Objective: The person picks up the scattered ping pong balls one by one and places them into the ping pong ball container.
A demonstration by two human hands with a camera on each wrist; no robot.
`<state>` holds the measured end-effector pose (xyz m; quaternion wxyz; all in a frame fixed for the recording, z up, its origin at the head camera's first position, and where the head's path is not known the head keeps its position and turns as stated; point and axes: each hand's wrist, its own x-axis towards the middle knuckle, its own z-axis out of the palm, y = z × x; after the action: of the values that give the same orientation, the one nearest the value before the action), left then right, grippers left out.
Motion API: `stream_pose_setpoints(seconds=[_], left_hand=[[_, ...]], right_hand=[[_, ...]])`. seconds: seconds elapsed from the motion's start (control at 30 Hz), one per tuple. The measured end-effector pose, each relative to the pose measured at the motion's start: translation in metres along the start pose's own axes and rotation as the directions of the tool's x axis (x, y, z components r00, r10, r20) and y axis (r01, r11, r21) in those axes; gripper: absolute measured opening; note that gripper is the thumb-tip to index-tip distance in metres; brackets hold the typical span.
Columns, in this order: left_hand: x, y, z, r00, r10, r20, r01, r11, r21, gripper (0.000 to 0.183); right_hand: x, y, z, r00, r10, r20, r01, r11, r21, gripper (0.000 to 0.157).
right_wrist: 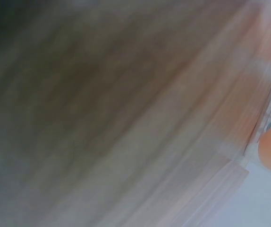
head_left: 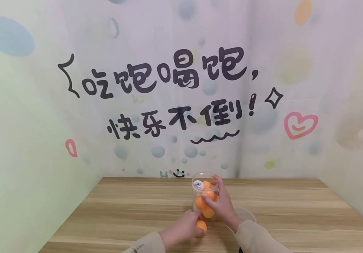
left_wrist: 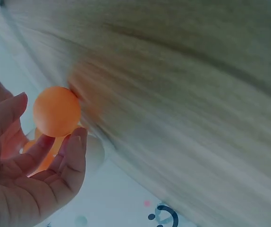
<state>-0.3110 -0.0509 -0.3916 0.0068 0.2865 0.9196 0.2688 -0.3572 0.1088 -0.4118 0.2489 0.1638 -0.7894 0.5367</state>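
Note:
A clear plastic jar (head_left: 204,191) stands upright on the table, with several orange balls (head_left: 208,195) and a white ball (head_left: 198,185) inside; they look like ping-pong balls. My right hand (head_left: 222,202) grips the jar from its right side, thumb on the near wall. In front of the jar, my left hand (head_left: 183,226) has its fingers curled round a loose orange ping-pong ball (left_wrist: 56,111) at the tabletop. The left wrist view has fingertips at the ball's underside and the thumb beside it. Only part of the jar's contents shows at the right wrist view's edge.
A clear round container (head_left: 246,213) stands behind my right wrist, partly hidden by it. The wood-grain table (head_left: 131,203) meets a printed back wall (head_left: 156,154) just beyond the jar. Side walls flank it left and right.

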Motion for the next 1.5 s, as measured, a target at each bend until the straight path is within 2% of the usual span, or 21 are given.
stream_pose_setpoints(seconds=[0.4,0.67,0.93,1.17,1.5], left_hand=[[0.004,0.000,0.005,0.999,-0.050,0.006,0.050,0.997,-0.059,0.024],[0.003,-0.001,0.002,0.998,-0.067,-0.003,0.066,0.991,-0.116,0.025],[-0.003,-0.006,-0.011,0.996,-0.075,-0.038,0.065,0.974,-0.216,0.026],[-0.006,-0.011,-0.024,0.995,-0.068,-0.078,0.051,0.980,-0.193,0.024],[-0.001,-0.006,-0.049,0.987,-0.114,-0.115,0.086,0.971,-0.223,0.029]], right_hand=[[0.000,0.000,0.000,0.999,-0.040,-0.012,0.040,0.999,-0.013,0.071],[0.001,0.000,0.001,1.000,-0.013,-0.001,0.013,1.000,-0.011,0.072],[0.002,0.002,-0.002,1.000,0.008,-0.002,-0.008,1.000,-0.007,0.071],[0.001,0.002,-0.002,1.000,0.013,0.001,-0.013,1.000,-0.016,0.071],[0.001,0.001,-0.001,0.999,0.052,0.017,-0.051,0.999,-0.005,0.070]])
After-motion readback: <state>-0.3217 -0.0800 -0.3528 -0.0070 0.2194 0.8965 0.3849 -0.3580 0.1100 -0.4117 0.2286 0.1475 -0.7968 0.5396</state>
